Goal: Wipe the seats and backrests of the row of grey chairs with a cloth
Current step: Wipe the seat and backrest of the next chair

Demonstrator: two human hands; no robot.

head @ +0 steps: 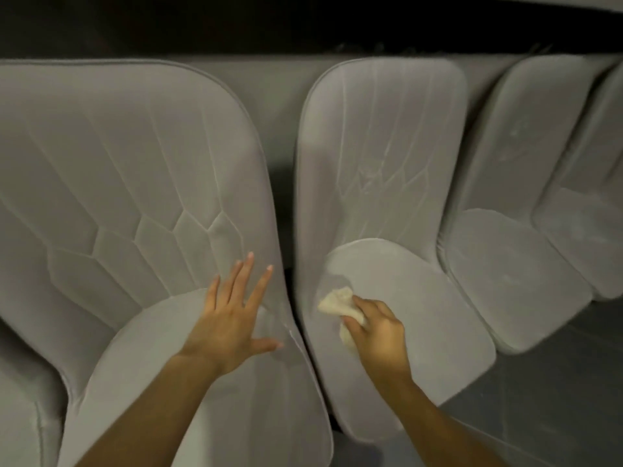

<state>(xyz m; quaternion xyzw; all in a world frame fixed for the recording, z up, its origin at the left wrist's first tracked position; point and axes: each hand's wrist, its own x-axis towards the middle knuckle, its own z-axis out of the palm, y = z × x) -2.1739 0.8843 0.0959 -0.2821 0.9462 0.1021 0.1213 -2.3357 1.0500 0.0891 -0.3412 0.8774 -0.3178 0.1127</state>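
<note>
Cloth (pixel 337 303): cream, crumpled wad, lying on the second grey chair's seat (pixel 424 318), near its left edge.
Right hand (pixel 379 335): I see its fingers curled round the cloth.
Left hand (pixel 232 320): fingers spread straight, flat on the nearest chair (pixel 135 183), holding nothing.

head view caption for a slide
Right hand holds cloth on grey chair seat; left hand rests on neighbouring chair.
</note>
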